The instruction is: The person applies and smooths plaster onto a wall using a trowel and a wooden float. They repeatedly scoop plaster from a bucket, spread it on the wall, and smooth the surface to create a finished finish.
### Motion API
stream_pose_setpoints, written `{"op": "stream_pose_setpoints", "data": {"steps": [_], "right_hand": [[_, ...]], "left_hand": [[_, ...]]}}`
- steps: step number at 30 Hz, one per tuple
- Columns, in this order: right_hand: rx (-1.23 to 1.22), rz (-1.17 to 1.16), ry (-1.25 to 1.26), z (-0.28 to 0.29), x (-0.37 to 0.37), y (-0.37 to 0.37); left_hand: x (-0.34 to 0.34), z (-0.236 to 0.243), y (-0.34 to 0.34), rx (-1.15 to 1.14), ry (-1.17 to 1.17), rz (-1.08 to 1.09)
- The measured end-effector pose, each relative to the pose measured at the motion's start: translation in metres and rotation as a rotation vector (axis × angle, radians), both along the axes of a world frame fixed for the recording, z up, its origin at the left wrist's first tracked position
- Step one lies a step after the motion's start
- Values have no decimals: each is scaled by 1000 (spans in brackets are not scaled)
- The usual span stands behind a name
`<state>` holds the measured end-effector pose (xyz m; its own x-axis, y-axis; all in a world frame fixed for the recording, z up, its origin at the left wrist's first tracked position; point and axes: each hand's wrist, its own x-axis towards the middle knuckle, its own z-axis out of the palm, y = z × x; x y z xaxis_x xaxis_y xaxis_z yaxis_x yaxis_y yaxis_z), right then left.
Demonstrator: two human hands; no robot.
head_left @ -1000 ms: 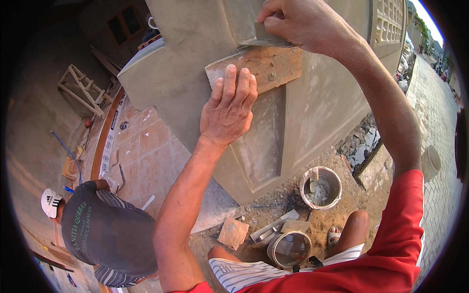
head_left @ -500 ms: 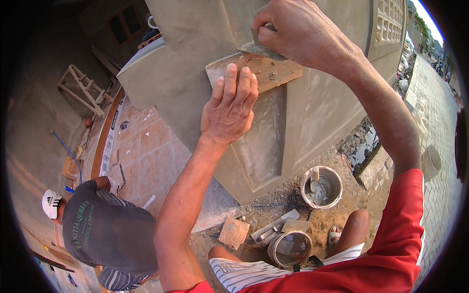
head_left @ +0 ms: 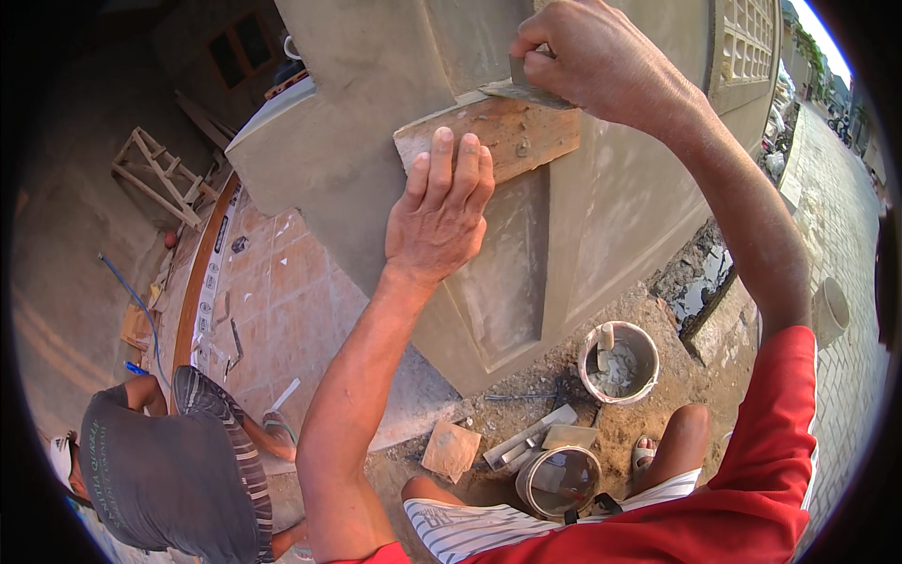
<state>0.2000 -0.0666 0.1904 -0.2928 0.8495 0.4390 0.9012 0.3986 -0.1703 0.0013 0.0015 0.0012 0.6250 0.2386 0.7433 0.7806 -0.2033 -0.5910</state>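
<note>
With extended fingers, my left hand (head_left: 437, 211) lies open on a rough wooden board (head_left: 517, 138), pressing it on the grey plastered wall (head_left: 620, 188). Above the board's top edge, my right hand (head_left: 583, 61) is closed on a flat metal trowel (head_left: 526, 91), whose blade sits along that edge. Part of the trowel is hidden by the fingers. Below the board is a recessed panel (head_left: 493, 263) with raised borders.
A co-worker (head_left: 160, 470) bends low at left on tiles (head_left: 272, 273), near a wooden trestle (head_left: 155, 174). Below me stand a mortar bucket (head_left: 641, 367), another bucket (head_left: 557, 479), flat tools (head_left: 526, 437) and a square tile (head_left: 451, 451). A paved lane (head_left: 841, 207) runs right.
My right hand with the trowel has shifted right since half a second ago. My left hand stays on the board. The co-worker has moved down and leftward, bending lower.
</note>
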Motion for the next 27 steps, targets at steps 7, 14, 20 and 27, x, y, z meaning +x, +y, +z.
{"op": "stream_pose_setpoints", "data": {"steps": [7, 14, 20, 27], "right_hand": [[-31, -100, 50, 9, 7, -24], [187, 96, 118, 3, 21, -4], [162, 92, 156, -9, 14, 16], [171, 103, 23, -12, 6, 19]], "left_hand": [[2, 0, 1, 20, 4, -7], [1, 1, 0, 14, 4, 2], [0, 0, 0, 12, 9, 4], [0, 0, 0, 17, 3, 1]]}}
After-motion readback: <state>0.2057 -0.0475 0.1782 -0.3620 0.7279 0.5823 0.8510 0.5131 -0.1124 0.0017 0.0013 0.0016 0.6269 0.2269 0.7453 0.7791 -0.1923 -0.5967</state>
